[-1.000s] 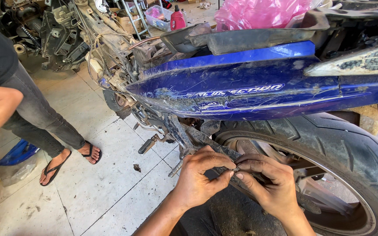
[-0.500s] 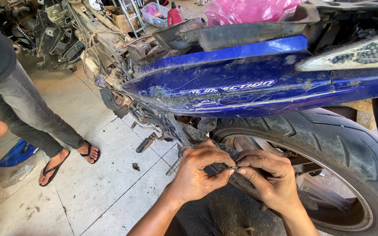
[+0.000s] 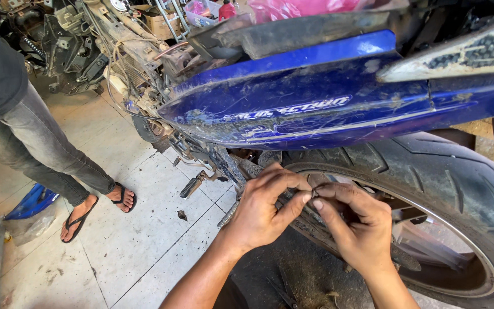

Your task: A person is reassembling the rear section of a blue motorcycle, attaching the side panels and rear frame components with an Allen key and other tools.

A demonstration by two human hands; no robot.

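Both hands have drifted slightly left along the rear wheel [image 3: 430, 189] since a second ago, and the view has dipped — same pinch otherwise. I see the left hand [image 3: 264, 214] and right hand [image 3: 358, 229] meeting fingertip to fingertip just in front of the wheel rim, below the blue tail fairing [image 3: 315, 109]. Between them sits a small dark part [image 3: 314, 194], mostly hidden by the fingers; I can't tell what kind it is. Left fingers are narrow, thumb and forefinger closed on it. Right fingers likewise pinch it from the other side.

Handling, as I judge it: light, rigid, probably greasy — easy to drop. Best held at its ends with fingertip pressure, as now.

Materials: tyre is matte black rubber with shallow curved grooves, fairing is glossy scratched plastic, dusty along its lower edge. Ribbed footpeg [image 3: 190, 186] hangs left of the wheel. Floor [image 3: 115, 246] is pale, stained concrete slab. Another person's sandalled feet [image 3: 95, 209] stand well left of the wheel.
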